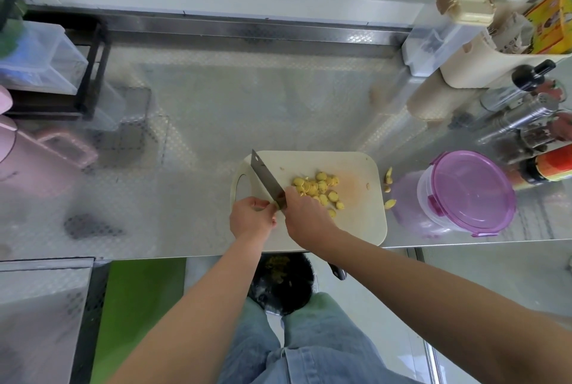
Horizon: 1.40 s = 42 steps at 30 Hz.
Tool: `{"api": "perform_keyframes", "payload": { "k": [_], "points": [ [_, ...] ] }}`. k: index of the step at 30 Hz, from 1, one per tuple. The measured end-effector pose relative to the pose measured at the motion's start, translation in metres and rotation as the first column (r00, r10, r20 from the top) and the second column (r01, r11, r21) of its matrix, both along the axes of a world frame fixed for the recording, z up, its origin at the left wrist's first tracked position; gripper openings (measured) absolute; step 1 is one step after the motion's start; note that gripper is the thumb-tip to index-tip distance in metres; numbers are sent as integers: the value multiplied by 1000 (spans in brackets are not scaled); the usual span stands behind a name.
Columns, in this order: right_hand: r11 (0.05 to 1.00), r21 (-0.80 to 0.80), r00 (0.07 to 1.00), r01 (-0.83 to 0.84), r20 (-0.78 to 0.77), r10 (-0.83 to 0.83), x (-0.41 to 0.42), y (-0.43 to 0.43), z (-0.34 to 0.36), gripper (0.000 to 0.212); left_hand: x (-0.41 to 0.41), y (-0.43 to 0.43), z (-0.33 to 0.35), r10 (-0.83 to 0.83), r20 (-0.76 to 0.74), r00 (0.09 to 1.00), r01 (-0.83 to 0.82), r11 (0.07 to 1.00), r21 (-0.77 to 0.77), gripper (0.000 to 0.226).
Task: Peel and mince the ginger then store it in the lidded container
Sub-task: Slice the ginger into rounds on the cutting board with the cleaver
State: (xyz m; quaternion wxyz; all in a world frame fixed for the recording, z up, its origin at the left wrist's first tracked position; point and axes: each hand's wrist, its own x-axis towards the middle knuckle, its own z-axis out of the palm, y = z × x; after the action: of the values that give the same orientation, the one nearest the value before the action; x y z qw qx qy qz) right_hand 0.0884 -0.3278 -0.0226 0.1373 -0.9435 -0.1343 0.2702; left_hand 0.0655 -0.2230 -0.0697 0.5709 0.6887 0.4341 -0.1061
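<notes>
Board (pixel 356 222) on counter (pixel 185 105): ginger slices (pixel 318 187); right grip (pixel 305 213) clasping cleaver (pixel 266 176), left grip (pixel 252 216) pinching ginger bit (pixel 276 205) at blade; container (pixel 470 192) alongside.

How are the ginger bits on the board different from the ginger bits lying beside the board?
The slices lie on the board; the scraps lie on the counter beside it. The slices are round like coins; the scraps are longer and lumpy. The slices are many, in a heap; the scraps are few and apart. Both are yellow.
</notes>
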Motion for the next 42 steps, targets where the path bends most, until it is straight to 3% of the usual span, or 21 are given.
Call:
{"api": "perform_keyframes", "payload": {
  "k": [8,21,29,32,42],
  "points": [
    [999,14,999,37,13,-37,-1,3,-5,15,-1,1,-4,-36,13,999,36,999,11,13],
    [1000,3,1000,11,14,-11,-8,-3,-2,21,1,1,-4,52,11,999,-51,998,-45,16],
    [999,-41,999,22,27,-21,-18,-3,-6,27,-4,2,-5,-89,51,995,85,994,64,10],
    [999,-23,999,38,6,-38,-15,-3,-4,18,-5,1,-3,-130,63,990,122,985,120,11],
    [1000,-16,1000,10,11,-10,-18,-10,-1,22,-3,3,-5,-61,54,997,59,997,49,14]
  ]
}}
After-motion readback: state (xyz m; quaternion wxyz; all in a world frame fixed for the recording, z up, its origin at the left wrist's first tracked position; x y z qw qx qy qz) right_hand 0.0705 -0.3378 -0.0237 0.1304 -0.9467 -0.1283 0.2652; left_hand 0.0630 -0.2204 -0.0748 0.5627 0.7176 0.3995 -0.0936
